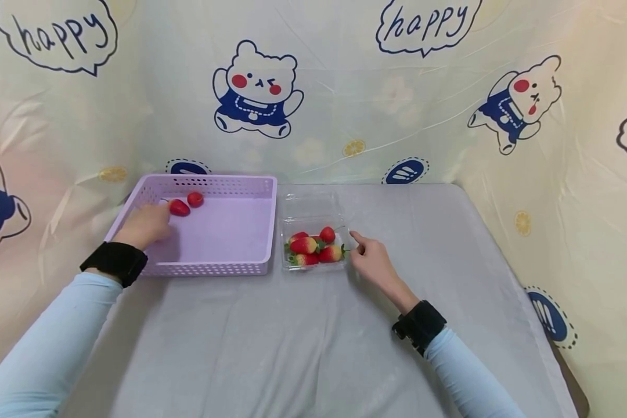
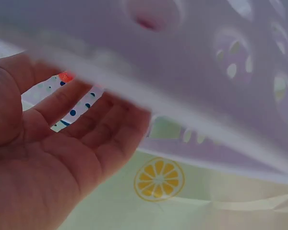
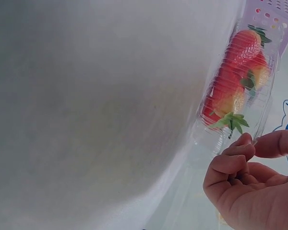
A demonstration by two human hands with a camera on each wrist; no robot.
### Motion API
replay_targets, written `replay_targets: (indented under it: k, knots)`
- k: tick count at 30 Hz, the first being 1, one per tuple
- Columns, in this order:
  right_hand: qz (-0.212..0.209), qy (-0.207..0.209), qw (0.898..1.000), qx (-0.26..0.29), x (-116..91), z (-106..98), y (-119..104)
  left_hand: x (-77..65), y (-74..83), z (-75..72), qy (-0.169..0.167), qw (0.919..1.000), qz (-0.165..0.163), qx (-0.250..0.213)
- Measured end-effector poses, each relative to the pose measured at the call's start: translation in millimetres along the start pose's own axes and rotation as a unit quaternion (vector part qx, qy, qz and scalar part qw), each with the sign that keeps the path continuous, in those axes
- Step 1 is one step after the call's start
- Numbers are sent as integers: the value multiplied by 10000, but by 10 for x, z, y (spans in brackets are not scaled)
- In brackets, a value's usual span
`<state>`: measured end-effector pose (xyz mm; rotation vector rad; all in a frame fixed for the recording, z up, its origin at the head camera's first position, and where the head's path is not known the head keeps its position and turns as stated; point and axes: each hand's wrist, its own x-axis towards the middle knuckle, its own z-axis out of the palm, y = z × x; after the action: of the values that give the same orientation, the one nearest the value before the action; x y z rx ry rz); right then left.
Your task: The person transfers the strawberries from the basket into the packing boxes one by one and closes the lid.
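My left hand (image 1: 147,225) reaches over the left side of a lilac plastic basket (image 1: 230,232), its fingers extended near a red strawberry (image 1: 179,208). In the left wrist view the basket rim hides its fingertips, and a small orange-red spot shows between thumb and fingers. A rounder red fruit (image 1: 195,199) lies beside that strawberry. To the basket's right, a clear plastic box (image 1: 313,269) holds several strawberries (image 1: 303,245) with green leaves. With thumb and index finger, my right hand (image 1: 373,261) pinches the box's right edge; its other fingers are curled.
The box's transparent lid (image 1: 310,204) is folded back behind it. Grey cloth (image 1: 271,348) covers the table. A curtain printed with cartoon bears (image 1: 258,110) hangs behind and at both sides.
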<state>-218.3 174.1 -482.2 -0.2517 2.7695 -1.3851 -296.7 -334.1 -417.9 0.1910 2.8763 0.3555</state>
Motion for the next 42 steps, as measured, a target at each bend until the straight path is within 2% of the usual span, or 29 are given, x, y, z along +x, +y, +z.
replay_targets:
  k: [5, 12, 21, 28, 42]
  knots:
    - [17, 33, 10000, 1, -1, 2, -9, 26, 17, 17, -21, 10000, 7, -13]
    - [71, 61, 10000, -9, -13, 16, -4, 39, 60, 31, -253, 9997, 4, -66]
    - [44, 66, 10000, -15, -3, 1, 3, -42, 136, -3, -529, 9982, 37, -270]
    - [-4, 31, 10000, -23, 10, -10, 2, -47, 92, 25, -466, 9988, 128, -40]
    - [-84, -21, 10000, 16, 3, -5, -3, -39, 69, 95, -406, 9991, 115, 76]
